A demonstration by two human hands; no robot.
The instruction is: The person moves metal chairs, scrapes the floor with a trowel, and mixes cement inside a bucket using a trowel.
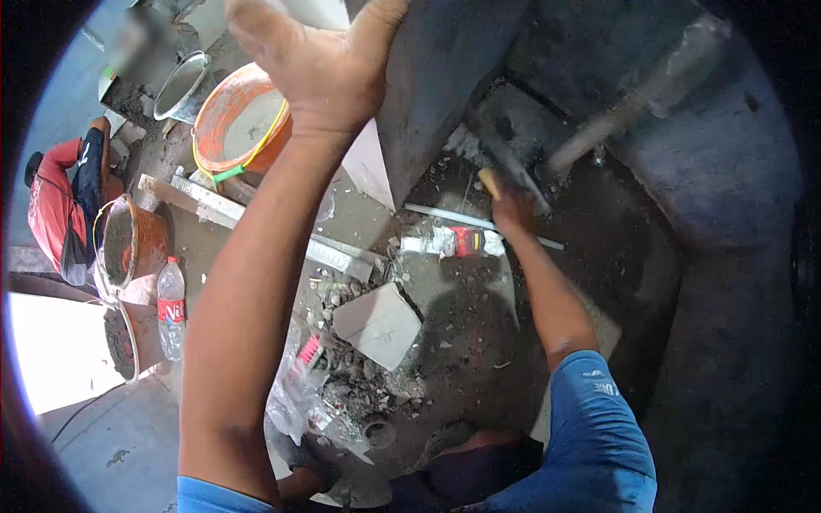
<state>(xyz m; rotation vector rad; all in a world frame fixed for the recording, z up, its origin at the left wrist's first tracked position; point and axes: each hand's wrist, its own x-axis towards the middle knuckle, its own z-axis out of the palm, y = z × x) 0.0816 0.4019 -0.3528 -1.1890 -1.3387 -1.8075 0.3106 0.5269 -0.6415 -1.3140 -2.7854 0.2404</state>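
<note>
My left hand (329, 81) is raised at the top of the view, thumb and fingers spread wide, with the fingertips cut off by the edge. Behind its wrist stands a white tile or panel (369, 167) against the dark wall. Lower down, my right hand (513, 212) is closed around the yellowish handle of a trowel (489, 182). Its flat blade looks blurred and lies close to the grey, wet-looking floor by the wall. Just below that hand are a thin white pipe (445, 214) and a crumpled packet with a red label (466, 242).
A plastic-wrapped pipe (603, 132) juts from the right wall. Orange buckets (205, 145), a grey bucket (182, 90), a bottle (171, 312) and long bars (214, 205) lie left. A broken tile (380, 325) rests on rubble. A person in red (60, 201) crouches far left.
</note>
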